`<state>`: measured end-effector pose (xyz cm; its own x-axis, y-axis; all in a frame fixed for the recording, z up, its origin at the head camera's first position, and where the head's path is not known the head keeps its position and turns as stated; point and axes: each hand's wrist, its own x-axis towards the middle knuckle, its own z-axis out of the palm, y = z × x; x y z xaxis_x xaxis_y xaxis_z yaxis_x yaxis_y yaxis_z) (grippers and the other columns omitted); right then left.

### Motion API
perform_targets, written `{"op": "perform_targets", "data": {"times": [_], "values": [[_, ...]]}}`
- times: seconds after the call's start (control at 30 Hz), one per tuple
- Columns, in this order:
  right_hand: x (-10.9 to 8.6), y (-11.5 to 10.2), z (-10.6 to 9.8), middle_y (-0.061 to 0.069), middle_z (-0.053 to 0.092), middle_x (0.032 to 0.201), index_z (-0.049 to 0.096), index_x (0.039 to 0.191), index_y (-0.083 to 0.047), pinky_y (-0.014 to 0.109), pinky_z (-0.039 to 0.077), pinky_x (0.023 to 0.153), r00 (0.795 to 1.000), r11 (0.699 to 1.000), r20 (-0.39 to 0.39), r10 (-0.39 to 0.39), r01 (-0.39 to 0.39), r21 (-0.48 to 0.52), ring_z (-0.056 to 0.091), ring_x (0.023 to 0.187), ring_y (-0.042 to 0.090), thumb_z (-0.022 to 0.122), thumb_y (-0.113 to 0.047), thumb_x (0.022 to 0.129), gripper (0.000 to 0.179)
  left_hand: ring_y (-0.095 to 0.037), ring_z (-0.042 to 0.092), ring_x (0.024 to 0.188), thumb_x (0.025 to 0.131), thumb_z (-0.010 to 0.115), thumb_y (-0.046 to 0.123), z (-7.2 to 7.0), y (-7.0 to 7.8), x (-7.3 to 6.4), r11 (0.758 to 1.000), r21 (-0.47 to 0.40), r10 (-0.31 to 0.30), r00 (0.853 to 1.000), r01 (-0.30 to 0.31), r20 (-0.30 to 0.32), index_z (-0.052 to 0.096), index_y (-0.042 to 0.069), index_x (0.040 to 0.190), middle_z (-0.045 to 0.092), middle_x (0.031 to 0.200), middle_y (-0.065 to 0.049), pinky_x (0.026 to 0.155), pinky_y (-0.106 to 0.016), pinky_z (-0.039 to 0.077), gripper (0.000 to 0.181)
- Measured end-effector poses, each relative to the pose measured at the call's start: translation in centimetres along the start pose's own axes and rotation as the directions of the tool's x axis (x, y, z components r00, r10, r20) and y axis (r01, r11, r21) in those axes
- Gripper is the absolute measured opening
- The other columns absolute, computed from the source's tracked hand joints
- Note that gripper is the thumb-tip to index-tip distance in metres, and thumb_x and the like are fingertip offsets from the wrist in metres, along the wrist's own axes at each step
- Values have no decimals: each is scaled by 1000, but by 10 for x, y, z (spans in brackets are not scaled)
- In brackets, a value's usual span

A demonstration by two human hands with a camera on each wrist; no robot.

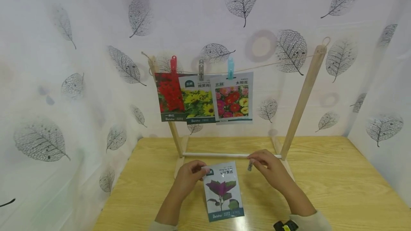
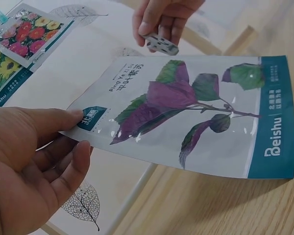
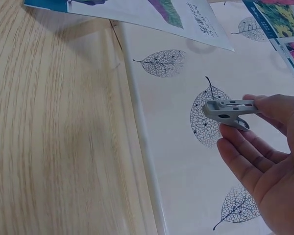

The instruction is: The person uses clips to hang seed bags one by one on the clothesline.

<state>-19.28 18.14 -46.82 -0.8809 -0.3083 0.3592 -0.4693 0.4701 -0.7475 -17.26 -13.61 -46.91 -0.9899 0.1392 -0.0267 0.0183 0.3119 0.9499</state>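
Observation:
My left hand (image 1: 189, 177) pinches the top left corner of a seed packet (image 1: 223, 191) printed with a purple-leaved plant. In the left wrist view the thumb lies on the packet's front (image 2: 186, 107), with fingers behind it. To the right, apart from the packet, my right hand (image 1: 273, 170) holds a small grey clothespin (image 3: 228, 111) between thumb and fingers. Beyond the hands, three seed packets hang overlapping from a string (image 1: 273, 64): a red-flowered one (image 1: 170, 97) under a red clothespin (image 1: 173, 64), a yellow-flowered one (image 1: 197, 102) under a grey one (image 1: 201, 70), and a mixed-flower one (image 1: 232, 102) under a light blue one (image 1: 231, 68).
The string runs between two wooden posts (image 1: 303, 102) of a stand, joined low down by a white rod (image 1: 218, 155). The stand is on a wood-grain table (image 1: 337, 184). A leaf-patterned sheet (image 1: 192, 13) hangs behind and at both sides.

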Motion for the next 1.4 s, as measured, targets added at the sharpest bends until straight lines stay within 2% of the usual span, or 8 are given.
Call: {"op": "perform_targets", "data": {"times": [0.17, 0.43, 0.6, 0.73, 0.9, 1.1, 1.3, 1.4], "values": [[0, -2, 0, 0, 66, 115, 71, 115, -19, 25, 57, 90, 1000, 1000, -14, -12, 12, -4, 62, 105, 8, 60, -17, 102, 17, -12, 64, 83, 94, 71, 34, 0, 0, -1, 1000, 4, -3, 1000, 3, -13, 72, 8, 104, 70, 94, -3, 73, -26, 57, 28], [1, -3, 0, 1, 65, 115, 67, 119, -12, 26, 57, 91, 997, 999, -78, -27, 24, -39, 65, 99, 4, 62, -16, 101, 19, -15, 64, 86, 94, 70, 36, -1, 4, -2, 1000, 3, -7, 1000, 7, -17, 72, 12, 105, 70, 95, -1, 79, -35, 59, 26], [0, -5, -1, -1, 67, 111, 63, 124, -8, 16, 53, 92, 993, 999, -114, -30, 28, -22, 64, 98, -1, 64, -15, 100, 25, -15, 63, 88, 95, 69, 36, 0, 7, -4, 1000, 3, -4, 1000, 4, -30, 72, 14, 106, 70, 96, 0, 80, -34, 58, 25], [-1, -5, -2, 1, 68, 107, 63, 123, -4, 9, 50, 91, 985, 998, -158, -64, 64, -4, 66, 97, 2, 66, -10, 98, 26, -15, 64, 88, 95, 69, 34, 1, 10, -6, 1000, -2, 3, 999, -3, -39, 73, 14, 106, 70, 96, -1, 80, -33, 58, 24], [-2, -5, -3, 0, 68, 107, 64, 122, -8, 10, 51, 90, 984, 998, -171, -57, 61, 20, 68, 97, 9, 66, -12, 98, 25, -15, 63, 89, 96, 69, 34, 1, 14, -9, 1000, -2, 12, 999, -12, -50, 73, 15, 106, 70, 96, -1, 77, -29, 57, 23], [-4, -9, -9, 0, 69, 109, 63, 123, -10, 11, 52, 89, 984, 999, -179, -26, 31, 22, 68, 98, 9, 65, -15, 99, 25, -14, 63, 88, 96, 69, 35, 2, 15, -9, 1000, 10, 13, 998, -12, -59, 73, 15, 106, 69, 96, 0, 81, -40, 59, 22], [-5, -11, -13, 0, 68, 111, 63, 124, -10, 11, 52, 87, 981, 1000, -191, -15, 20, 24, 68, 98, 5, 65, -14, 99, 25, -12, 62, 87, 96, 69, 34, 4, 17, -10, 999, 19, 29, 996, -27, -81, 73, 14, 104, 70, 95, -2, 76, -28, 57, 22], [-6, -11, -14, 1, 68, 110, 63, 124, -11, 11, 52, 87, 982, 999, -190, -13, 19, 27, 67, 98, 3, 65, -13, 99, 26, -12, 62, 88, 95, 70, 34, 6, 19, -10, 1000, 8, 21, 996, -21, -92, 73, 15, 104, 69, 96, -1, 76, -28, 56, 21]]}}
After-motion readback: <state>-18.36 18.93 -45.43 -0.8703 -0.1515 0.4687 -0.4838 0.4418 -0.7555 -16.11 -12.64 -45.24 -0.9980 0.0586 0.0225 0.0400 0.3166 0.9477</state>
